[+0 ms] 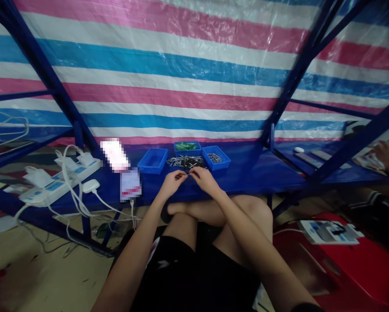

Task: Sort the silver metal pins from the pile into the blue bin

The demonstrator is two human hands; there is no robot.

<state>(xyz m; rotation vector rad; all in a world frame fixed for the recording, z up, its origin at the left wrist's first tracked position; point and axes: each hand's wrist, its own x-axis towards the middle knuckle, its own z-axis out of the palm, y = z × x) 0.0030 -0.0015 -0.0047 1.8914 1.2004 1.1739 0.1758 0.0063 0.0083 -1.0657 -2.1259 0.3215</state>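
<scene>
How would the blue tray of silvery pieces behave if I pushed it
The blue tray looks low and broad, so it would probably slide rather than tip. Its upright walls suggest it's fairly stiff. The silvery pieces seem loose inside, so they may shift.

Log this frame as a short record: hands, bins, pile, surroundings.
table: blue
left hand: fingers curled, fingertips near the other hand's; any held item too small to tell
right hand: same
pile: thin dark and silvery pieces, just beyond both hands
left bin: blue, left of pile
back bin: blue, green items inside
right bin: blue, silvery pieces inside
backdrop: striped sheet
</scene>
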